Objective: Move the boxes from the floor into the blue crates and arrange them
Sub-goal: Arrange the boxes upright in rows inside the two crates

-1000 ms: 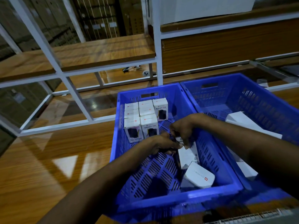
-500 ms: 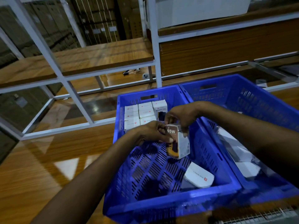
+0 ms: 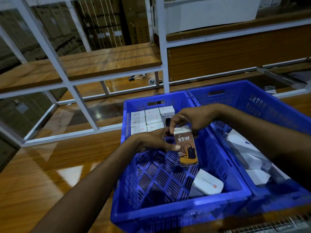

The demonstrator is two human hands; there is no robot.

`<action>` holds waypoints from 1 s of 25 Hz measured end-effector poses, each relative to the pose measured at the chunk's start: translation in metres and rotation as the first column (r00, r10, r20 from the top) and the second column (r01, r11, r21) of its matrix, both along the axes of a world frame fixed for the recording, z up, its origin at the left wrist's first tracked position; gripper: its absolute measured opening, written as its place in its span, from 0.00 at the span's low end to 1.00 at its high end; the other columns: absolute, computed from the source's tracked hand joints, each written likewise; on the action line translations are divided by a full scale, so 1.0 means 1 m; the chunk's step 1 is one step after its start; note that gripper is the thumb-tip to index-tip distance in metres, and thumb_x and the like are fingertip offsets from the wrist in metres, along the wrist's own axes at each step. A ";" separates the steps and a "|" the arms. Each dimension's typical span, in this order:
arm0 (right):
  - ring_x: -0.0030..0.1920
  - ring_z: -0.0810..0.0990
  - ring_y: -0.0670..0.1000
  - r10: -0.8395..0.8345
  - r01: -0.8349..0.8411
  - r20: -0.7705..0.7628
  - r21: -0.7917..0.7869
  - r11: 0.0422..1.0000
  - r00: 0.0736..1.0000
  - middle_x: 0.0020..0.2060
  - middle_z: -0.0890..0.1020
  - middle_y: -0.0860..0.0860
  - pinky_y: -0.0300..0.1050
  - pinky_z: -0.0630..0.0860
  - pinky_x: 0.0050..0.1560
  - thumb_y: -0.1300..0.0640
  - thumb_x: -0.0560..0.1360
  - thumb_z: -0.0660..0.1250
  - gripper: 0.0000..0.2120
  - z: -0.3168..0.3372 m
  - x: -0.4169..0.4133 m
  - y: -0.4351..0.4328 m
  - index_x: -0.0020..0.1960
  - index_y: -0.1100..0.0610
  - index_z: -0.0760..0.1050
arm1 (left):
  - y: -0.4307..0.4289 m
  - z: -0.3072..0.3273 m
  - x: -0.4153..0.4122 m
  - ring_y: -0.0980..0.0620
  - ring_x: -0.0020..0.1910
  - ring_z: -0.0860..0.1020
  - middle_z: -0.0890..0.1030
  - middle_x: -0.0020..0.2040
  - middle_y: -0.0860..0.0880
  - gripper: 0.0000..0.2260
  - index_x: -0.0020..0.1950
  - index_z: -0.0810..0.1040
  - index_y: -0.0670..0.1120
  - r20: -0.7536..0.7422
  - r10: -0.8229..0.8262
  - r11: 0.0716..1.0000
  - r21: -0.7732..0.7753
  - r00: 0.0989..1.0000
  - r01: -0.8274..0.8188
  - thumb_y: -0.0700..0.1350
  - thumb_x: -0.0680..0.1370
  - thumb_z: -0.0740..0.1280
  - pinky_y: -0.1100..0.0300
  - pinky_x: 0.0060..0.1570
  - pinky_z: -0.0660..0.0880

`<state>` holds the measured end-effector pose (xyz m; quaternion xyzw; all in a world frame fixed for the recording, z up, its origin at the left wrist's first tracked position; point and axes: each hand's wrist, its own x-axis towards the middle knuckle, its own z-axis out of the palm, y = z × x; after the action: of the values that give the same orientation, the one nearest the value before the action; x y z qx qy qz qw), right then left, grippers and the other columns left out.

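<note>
Two blue crates stand side by side on the wooden floor, the left crate (image 3: 170,211) and the right crate (image 3: 269,105). A small box marked 65W (image 3: 186,148) hangs upright over the middle of the left crate. My right hand (image 3: 190,120) pinches its top and my left hand (image 3: 154,142) holds its left side. Several white boxes (image 3: 148,120) stand packed in rows at the left crate's far left corner. One white box (image 3: 207,184) lies tilted at its near right corner. More white boxes (image 3: 244,148) lie loose in the right crate.
A white metal shelf frame (image 3: 84,106) with wooden shelf boards (image 3: 107,61) stands behind and left of the crates. Small items (image 3: 143,78) lie on the floor under the shelf. Glossy wooden floor (image 3: 42,174) spreads to the left. A wire grid (image 3: 269,226) shows at the bottom right.
Both hands picked the 65W box up from the crate's bottom, raised it and turned it upright. The camera view has shifted slightly closer.
</note>
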<state>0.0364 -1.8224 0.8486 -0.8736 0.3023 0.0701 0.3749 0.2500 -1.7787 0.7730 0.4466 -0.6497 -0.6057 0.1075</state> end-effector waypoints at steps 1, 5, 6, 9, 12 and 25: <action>0.61 0.81 0.46 0.002 -0.002 0.017 -0.006 1.000 1.000 0.61 0.81 0.47 0.49 0.83 0.55 0.76 0.63 0.76 0.35 0.001 0.000 0.003 0.65 0.50 0.78 | 0.000 0.000 0.000 0.49 0.68 0.76 0.75 0.71 0.54 0.35 0.76 0.67 0.55 -0.013 -0.028 1.000 0.012 1.000 0.028 0.45 0.73 0.78 0.42 0.62 0.78; 0.62 0.78 0.48 -0.078 0.079 0.020 -0.086 0.993 0.997 0.63 0.77 0.47 0.56 0.80 0.61 0.74 0.65 0.77 0.35 0.002 0.002 0.012 0.67 0.50 0.76 | 0.001 -0.004 0.000 0.49 0.70 0.75 0.77 0.70 0.54 0.37 0.73 0.71 0.57 -0.028 -0.013 0.999 -0.035 1.000 0.012 0.47 0.68 0.83 0.43 0.67 0.74; 0.63 0.77 0.49 -0.105 0.104 -0.008 -0.100 0.990 0.994 0.62 0.76 0.46 0.54 0.79 0.62 0.72 0.65 0.78 0.36 0.002 0.001 0.013 0.68 0.50 0.75 | 0.000 -0.006 0.001 0.49 0.70 0.75 0.78 0.69 0.54 0.38 0.72 0.71 0.57 -0.018 0.014 0.999 -0.049 1.000 -0.015 0.49 0.66 0.84 0.44 0.67 0.73; 0.64 0.77 0.48 -0.129 0.128 -0.090 -0.018 0.992 0.988 0.63 0.76 0.43 0.43 0.79 0.60 0.67 0.67 0.81 0.39 0.003 0.000 0.018 0.73 0.50 0.69 | -0.002 -0.011 0.003 0.51 0.66 0.78 0.80 0.66 0.55 0.38 0.70 0.73 0.56 0.040 0.047 0.993 -0.112 0.998 -0.042 0.55 0.63 0.85 0.46 0.67 0.74; 0.59 0.78 0.40 -0.147 0.149 -0.107 0.014 0.989 0.983 0.62 0.75 0.41 0.33 0.79 0.55 0.59 0.69 0.81 0.38 0.002 0.003 0.024 0.74 0.50 0.67 | 0.001 -0.010 0.000 0.53 0.61 0.80 0.81 0.61 0.56 0.38 0.69 0.72 0.55 0.127 0.053 0.982 -0.189 0.990 -0.029 0.60 0.63 0.83 0.50 0.64 0.76; 0.59 0.84 0.51 -0.299 0.316 -0.121 0.157 0.936 0.947 0.59 0.85 0.49 0.54 0.80 0.63 0.50 0.67 0.83 0.37 -0.014 0.013 0.015 0.72 0.56 0.72 | 0.011 -0.007 0.007 0.53 0.46 0.83 0.83 0.50 0.54 0.26 0.64 0.75 0.51 0.179 0.065 0.911 -0.412 0.982 0.015 0.53 0.71 0.80 0.59 0.48 0.81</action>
<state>0.0497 -1.8070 0.8343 -0.7749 0.4454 0.0785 0.4416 0.2573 -1.7676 0.7656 0.4775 -0.7640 -0.4090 0.1448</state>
